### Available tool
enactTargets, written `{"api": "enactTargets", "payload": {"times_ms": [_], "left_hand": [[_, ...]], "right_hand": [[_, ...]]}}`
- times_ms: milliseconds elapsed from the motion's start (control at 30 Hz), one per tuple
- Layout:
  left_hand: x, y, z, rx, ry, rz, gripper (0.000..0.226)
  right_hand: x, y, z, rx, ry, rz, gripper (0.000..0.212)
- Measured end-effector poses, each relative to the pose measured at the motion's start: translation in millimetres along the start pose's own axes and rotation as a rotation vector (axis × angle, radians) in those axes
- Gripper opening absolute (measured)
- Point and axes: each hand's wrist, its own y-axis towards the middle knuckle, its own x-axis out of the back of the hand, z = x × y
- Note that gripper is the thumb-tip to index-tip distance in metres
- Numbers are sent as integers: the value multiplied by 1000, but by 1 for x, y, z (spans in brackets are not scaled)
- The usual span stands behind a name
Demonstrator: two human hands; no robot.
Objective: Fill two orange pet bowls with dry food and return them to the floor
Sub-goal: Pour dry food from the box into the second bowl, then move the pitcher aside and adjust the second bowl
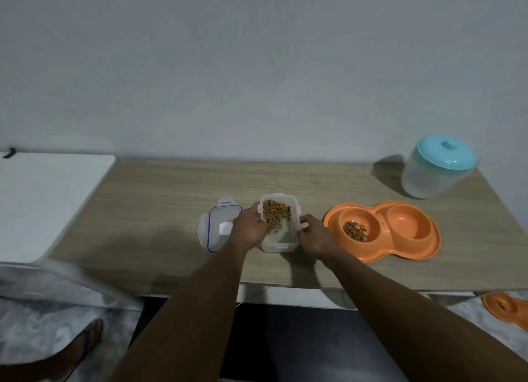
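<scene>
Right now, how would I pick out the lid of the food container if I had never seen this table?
Start at the long wooden table against the wall and find the open clear container of dry food held between both hands near the middle. The lid lies flat just to its left, partly under the left hand. Its blue seal line and empty clear panel set it apart.

double pet bowl [383,250]: orange
dry food [275,212]: brown and tan
food container [279,245]: translucent white
container lid [217,230]: clear, with a blue seal line
jar [428,178]: frosted white, with a turquoise lid
worktop [160,207]: pale wood grain
second pet bowl on the floor [505,310]: orange
wall [257,67]: plain grey-white
</scene>
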Motion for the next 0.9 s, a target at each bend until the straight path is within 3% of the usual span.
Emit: {"api": "enactTargets", "payload": {"times_ms": [200,333,500,667,900], "left_hand": [[-3,6,2,33,70,21,31],[-5,6,-4,-7,149,-84,28],[-10,9,-30,-104,225,-218,44],[-45,19,-64,-210,235,-118,60],[-133,13,-112,-359,400,195,93]], "right_hand": [[1,6,0,-7,-28,17,35],[10,10,1,18,-55,14,42],[52,7,8,52,48,-108,18],[118,2,-5,91,106,-298,14],[216,-2,-66,-64,362,-622,22]]}}
